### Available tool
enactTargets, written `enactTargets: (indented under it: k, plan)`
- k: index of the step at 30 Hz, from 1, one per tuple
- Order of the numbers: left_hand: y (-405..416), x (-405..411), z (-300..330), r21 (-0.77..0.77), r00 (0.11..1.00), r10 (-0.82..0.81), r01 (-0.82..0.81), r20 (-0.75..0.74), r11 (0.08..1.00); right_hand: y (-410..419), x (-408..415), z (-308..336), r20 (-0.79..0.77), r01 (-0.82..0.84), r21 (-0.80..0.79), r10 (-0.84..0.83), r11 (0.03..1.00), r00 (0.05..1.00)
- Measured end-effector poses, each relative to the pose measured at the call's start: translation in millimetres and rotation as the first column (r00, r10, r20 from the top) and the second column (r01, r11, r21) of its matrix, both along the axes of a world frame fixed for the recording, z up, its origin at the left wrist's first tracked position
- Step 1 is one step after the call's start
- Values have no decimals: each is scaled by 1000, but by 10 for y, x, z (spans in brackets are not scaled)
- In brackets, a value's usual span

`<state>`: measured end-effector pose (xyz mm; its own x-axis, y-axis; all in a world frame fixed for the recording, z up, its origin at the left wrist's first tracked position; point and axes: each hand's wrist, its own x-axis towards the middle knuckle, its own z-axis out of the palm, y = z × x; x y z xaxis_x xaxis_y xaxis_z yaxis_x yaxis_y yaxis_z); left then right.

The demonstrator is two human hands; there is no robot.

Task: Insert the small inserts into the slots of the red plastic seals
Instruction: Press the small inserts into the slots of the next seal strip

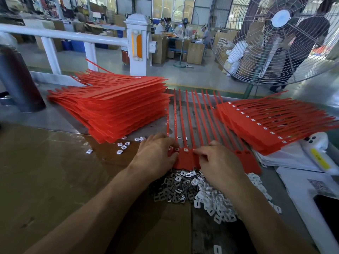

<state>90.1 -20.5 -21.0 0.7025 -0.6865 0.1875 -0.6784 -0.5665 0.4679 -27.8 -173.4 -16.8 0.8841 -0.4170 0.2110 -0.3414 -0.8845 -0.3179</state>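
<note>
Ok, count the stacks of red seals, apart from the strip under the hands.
2: a tall stack at left, a lower fanned stack at right. Others may lie out of view.

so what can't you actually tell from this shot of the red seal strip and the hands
Head view only:
- Red plastic seal strip: its tag slots under the left hand and right hand are covered, so which are filled is unclear.
- Whether either hand's fingertips pinch a small white insert: too small, hidden by fingers.
- Pile of metal and white inserts: partly hidden by the right forearm.
- Dark phone-like object: cut off by the right edge.
</note>
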Motion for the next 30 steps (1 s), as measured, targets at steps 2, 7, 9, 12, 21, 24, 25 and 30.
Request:
enactTargets:
  k: [2,7,9,12,21,24,25,30]
  plan:
    - [1,3,1,-6,1000,-2,2,0,1000,-22,-19,0,10,-7,47,7,999,1000]
    - [4,14,-2,-8,1000,-10,10,-2,1000,-176,-119,78,50,-30,312,15,950,999]
    - [7,25,-1,-4,1000,-11,11,-3,1000,-237,-148,120,40,-64,375,53,925,998]
    - [7,25,7,-2,1000,-14,14,-3,1000,-293,-182,152,-11,-111,423,128,899,992]
    - [13,4,25,-1,1000,-17,17,4,1000,-251,-190,179,-144,-53,342,108,938,984]
    - [14,0,29,3,1000,-17,17,9,1000,-240,-193,180,-153,-48,329,103,943,983]
    - [16,-1,29,4,1000,-17,17,8,1000,-232,-193,184,-156,-46,322,101,946,983]
    - [19,-3,43,9,1000,-21,21,-3,1000,-202,-179,188,-158,-25,289,73,957,985]
